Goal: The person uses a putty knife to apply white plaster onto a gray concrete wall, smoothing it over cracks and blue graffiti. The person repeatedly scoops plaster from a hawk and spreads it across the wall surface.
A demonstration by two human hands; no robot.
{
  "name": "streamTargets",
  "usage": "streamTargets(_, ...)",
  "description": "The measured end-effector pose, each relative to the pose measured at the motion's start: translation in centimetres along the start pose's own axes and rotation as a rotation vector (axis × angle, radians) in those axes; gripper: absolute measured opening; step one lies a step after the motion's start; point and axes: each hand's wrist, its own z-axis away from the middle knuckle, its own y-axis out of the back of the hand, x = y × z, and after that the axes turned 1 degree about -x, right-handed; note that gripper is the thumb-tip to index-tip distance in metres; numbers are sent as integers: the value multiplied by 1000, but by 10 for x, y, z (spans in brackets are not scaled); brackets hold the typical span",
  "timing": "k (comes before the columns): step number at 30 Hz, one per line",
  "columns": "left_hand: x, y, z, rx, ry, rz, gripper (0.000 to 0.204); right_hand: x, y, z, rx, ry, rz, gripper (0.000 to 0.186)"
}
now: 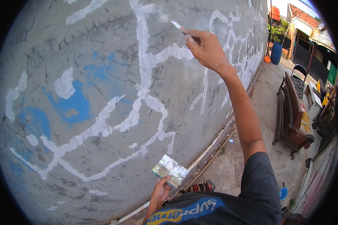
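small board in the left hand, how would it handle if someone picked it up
The board is probably stiff: it looks flat and unbent. The left hand alone holds it, so it's likely light. White paste smeared on top may make it slippery.

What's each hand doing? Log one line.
right hand: grips small tool at grey wall | left hand: holds white-smeared board | wall: white streaks, blue patches

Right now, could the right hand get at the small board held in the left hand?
Probably yes. The right hand is raised near the wall, gripping a slim tool, but nothing visible blocks the way down to the board, and the left hand leaves most of its face uncovered.
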Motion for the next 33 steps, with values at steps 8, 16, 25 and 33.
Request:
streamTargets(8, 8, -11, 8, 6, -37, 30, 51, -4, -7, -10, -175, 52, 150, 39)
streamTargets(16, 10, -11, 13, 22, -5, -25, 54, -11, 4, -17, -11, 1, 113, 39)
streamTargets(25, 4, 1, 13, 35, -42, -1, 56, -18, 7, 3, -319, -86, 154, 40)
streamTargets(33, 0, 4, 6, 30, -27, -17, 53, -4, -35, 9, 119, -80, -110, 37)
